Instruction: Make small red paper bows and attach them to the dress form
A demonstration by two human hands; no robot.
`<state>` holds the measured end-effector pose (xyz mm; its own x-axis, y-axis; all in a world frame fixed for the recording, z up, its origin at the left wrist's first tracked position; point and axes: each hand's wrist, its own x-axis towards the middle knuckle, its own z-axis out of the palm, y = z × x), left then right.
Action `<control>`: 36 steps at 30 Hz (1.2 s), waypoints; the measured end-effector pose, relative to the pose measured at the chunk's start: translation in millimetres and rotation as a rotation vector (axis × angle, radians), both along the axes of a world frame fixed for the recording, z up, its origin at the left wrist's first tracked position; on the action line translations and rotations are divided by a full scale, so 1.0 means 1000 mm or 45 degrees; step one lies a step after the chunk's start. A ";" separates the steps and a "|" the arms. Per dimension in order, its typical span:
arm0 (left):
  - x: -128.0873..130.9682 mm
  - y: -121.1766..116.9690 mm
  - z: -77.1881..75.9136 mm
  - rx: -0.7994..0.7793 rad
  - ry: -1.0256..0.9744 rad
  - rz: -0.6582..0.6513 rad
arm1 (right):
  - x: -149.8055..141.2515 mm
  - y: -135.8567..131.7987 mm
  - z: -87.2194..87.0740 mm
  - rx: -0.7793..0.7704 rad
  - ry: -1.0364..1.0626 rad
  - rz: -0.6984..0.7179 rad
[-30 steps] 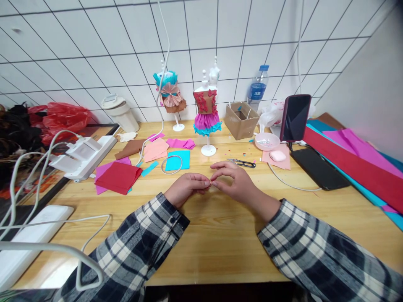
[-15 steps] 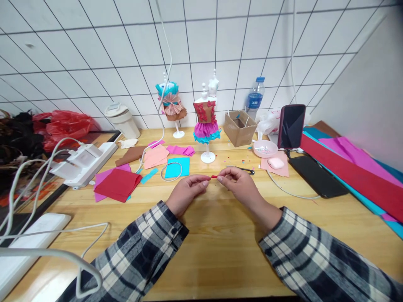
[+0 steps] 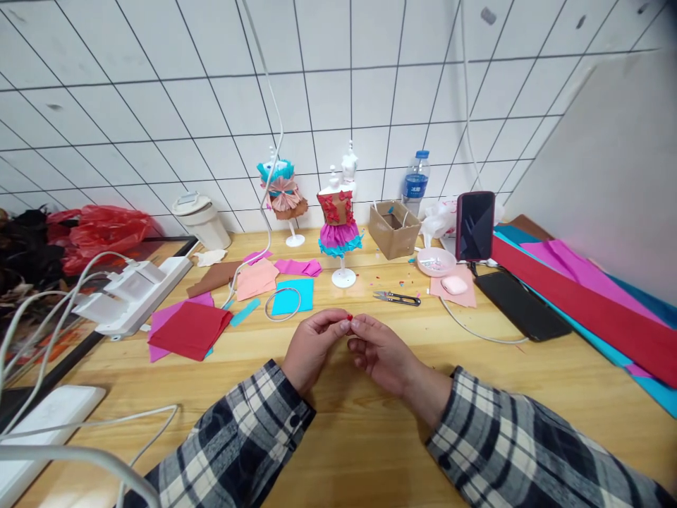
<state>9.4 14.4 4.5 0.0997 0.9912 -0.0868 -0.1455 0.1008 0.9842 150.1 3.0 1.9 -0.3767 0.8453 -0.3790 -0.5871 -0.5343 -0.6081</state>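
Observation:
A tiny piece of red paper [image 3: 350,317] is pinched between the fingertips of my left hand [image 3: 317,346] and my right hand [image 3: 386,353], which meet above the table. Most of the piece is hidden by the fingers. Just beyond my hands stands a small mannequin [image 3: 339,219] in a brown top with red bits, a magenta skirt and a turquoise hem. Thread snips [image 3: 398,298] lie on the wood past my right hand. Left of my left hand are a turquoise paper square [image 3: 301,293] with a metal ring [image 3: 269,310] partly over it, and red paper squares [image 3: 191,330].
Behind stand a second dressed mannequin [image 3: 285,194], a cardboard box [image 3: 394,236] and a water bottle [image 3: 416,185]. To the right are a pink dish [image 3: 436,262], an upright phone [image 3: 474,226], a black power bank [image 3: 523,305] and long paper strips [image 3: 592,293]. A power strip [image 3: 140,300] with cables lies left.
My fingertips were apart with the red piece stretched between them half a second ago; now they have come together around it. The view has tilted up and shifted slightly right.

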 end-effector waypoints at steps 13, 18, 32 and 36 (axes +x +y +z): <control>-0.008 0.003 0.012 0.208 0.604 -0.036 | 0.019 0.012 0.007 0.883 -1.174 -0.067; -0.009 0.000 0.015 0.340 0.830 -0.055 | 0.020 0.015 0.002 0.897 -1.269 -0.040; -0.015 0.006 0.007 0.274 0.811 -0.061 | 0.060 0.044 -0.002 1.470 -1.932 -0.065; -0.015 0.006 0.003 0.194 0.730 -0.079 | 0.090 0.065 -0.014 1.412 -2.443 -0.027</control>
<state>-5.8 20.3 7.9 0.1371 0.9906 -0.0008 0.4151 -0.0567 0.9080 240.1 67.9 -12.4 -0.2391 0.9169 0.3194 0.9097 0.3266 -0.2565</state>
